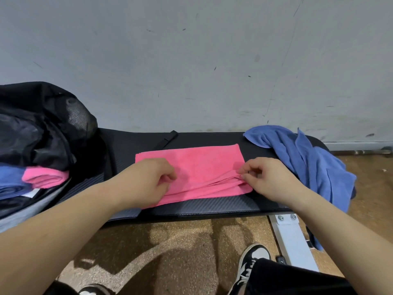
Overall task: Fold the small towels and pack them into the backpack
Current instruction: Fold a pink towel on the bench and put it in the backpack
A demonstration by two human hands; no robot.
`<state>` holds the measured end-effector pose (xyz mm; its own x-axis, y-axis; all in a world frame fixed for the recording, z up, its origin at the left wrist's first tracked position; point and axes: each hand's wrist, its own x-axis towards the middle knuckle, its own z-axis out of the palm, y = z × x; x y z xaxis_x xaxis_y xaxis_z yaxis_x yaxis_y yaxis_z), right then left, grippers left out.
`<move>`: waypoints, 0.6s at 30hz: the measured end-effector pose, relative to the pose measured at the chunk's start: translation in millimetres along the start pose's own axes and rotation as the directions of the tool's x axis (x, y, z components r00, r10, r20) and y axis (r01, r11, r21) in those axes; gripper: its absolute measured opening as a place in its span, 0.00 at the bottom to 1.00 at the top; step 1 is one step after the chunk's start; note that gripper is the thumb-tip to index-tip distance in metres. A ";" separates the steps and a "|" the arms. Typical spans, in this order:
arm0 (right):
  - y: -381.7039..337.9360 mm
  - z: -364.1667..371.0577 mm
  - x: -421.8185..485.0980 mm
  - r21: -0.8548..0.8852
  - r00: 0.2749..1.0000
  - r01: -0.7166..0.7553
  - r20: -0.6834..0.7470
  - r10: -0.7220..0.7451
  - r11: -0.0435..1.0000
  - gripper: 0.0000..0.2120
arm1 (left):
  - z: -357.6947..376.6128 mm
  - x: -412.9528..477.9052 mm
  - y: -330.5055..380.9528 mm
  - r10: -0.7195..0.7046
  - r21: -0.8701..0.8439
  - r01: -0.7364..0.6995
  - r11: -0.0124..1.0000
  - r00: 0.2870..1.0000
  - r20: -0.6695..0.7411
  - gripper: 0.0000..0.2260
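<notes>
1. A black padded bench surface (212, 206) stands against a scuffed grey wall (191, 60).
2. A pink microfibre towel (202, 167), folded to a rectangle, lies flat at the surface's middle.
3. The left hand (146, 179) rests curled on the towel's left part. Its fingers tuck under, so I cannot tell whether they grip.
4. The right hand (270, 179) pinches the towel's layered right edge between its fingers.
5. A black mesh backpack (42, 124), cut off at the left, holds folded pink and blue towels (42, 177).
6. A crumpled blue cloth heap (308, 162) drapes over the surface's right end.

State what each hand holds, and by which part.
Both hold the pink towel lying on the bench. The left hand grips its near left part; the right hand pinches the layered edges at its near right corner.
</notes>
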<state>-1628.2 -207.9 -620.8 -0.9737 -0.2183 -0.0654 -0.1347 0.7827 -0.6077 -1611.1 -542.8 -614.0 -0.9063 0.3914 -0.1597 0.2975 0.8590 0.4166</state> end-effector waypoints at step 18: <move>-15.2 -25.3 25.9 -0.184 0.960 -0.187 0.176 0.220 0.965 0.26 | -24.9 25.6 -33.5 -0.281 0.063 0.301 0.952 0.934 -0.223 0.13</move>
<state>-1656.0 -210.7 -593.3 -0.9316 -0.1399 -0.3356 0.0187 0.9033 -0.4286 -1651.7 -569.8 -609.8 -0.9965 0.0506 -0.0665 0.0290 0.9559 0.2924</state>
